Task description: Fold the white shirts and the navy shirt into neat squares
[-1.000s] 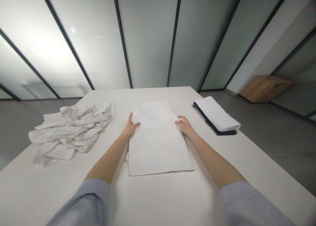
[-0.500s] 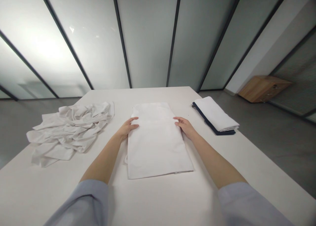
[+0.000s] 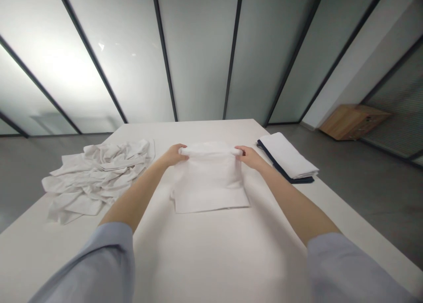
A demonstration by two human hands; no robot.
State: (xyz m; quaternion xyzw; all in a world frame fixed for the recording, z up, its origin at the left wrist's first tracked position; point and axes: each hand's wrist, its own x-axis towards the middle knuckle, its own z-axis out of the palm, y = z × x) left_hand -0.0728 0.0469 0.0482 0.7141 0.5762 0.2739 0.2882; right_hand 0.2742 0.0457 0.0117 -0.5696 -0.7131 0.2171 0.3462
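Observation:
A folded white cloth (image 3: 209, 186) is raised across its middle, and its near part hangs down to the table in front of me. My left hand (image 3: 176, 155) pinches its left side between thumb and fingers. On the opposite side my right hand (image 3: 249, 156) is closed on the cloth in the same way. The raised fold runs straight between both hands, and the near edge rests on the tabletop. Part of the cloth beyond the fold is hidden. Whether it is a garment I cannot tell.
A crumpled heap of white fabric (image 3: 102, 175) lies at the left of the white table (image 3: 211, 259). At the right, a folded white cloth (image 3: 287, 155) lies on a dark blue folded one (image 3: 302, 179). A wooden cabinet (image 3: 353, 121) stands on the floor beyond, near frosted glass panels.
Both hands have closed on the sides of the cloth and lifted its middle into a raised fold. The near edge has slid away from me.

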